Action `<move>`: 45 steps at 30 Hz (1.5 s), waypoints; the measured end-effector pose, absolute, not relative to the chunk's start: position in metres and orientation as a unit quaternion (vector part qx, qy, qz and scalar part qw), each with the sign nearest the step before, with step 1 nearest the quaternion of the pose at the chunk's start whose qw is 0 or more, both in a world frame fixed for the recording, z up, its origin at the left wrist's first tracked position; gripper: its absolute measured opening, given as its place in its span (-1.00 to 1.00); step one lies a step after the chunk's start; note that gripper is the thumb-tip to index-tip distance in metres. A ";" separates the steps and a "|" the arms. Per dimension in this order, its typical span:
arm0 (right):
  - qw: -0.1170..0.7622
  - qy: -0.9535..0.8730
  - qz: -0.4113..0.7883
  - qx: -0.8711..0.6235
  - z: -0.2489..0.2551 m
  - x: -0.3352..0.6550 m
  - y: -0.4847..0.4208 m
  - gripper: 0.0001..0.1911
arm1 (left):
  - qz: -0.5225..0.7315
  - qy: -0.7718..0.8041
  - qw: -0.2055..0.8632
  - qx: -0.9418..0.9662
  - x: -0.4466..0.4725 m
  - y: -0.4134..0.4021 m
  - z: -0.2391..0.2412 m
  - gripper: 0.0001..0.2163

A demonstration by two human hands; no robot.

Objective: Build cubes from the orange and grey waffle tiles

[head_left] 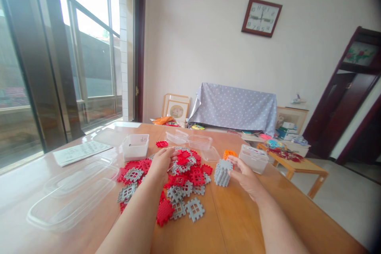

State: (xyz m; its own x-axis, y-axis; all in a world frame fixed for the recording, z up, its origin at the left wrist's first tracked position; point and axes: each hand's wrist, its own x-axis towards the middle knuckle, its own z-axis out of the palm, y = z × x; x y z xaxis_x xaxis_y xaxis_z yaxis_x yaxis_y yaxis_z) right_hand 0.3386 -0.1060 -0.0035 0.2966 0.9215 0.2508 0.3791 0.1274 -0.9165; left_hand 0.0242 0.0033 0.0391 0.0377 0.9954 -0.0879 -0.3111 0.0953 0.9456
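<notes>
A loose pile of red and grey interlocking plastic tiles [195, 176] lies mid-table, some with window-like openings. My left hand [163, 163] reaches over the pile, its fingers bent together among the tiles; what they pinch, if anything, is hidden. To the right stands an upright stack of grey tiles [222, 173]. My right hand [244, 175] is at the stack's right side, thumb and fingers curled against it. Just behind the stack are orange tiles [229, 154], partly covered by the stack and my fingers.
A white tub [135, 147] stands behind the pile, with clear containers [200, 142] farther back. Another lidded tub [253, 158] is beyond my right hand. Clear lids [71, 202] and a printed sheet [80, 152] lie on the left. A low side table [309, 168] stands right.
</notes>
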 end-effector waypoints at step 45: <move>0.537 -0.589 0.007 -0.604 0.017 0.287 -0.113 -0.57 | 0.637 0.416 0.600 0.247 -0.013 0.020 0.052 -0.72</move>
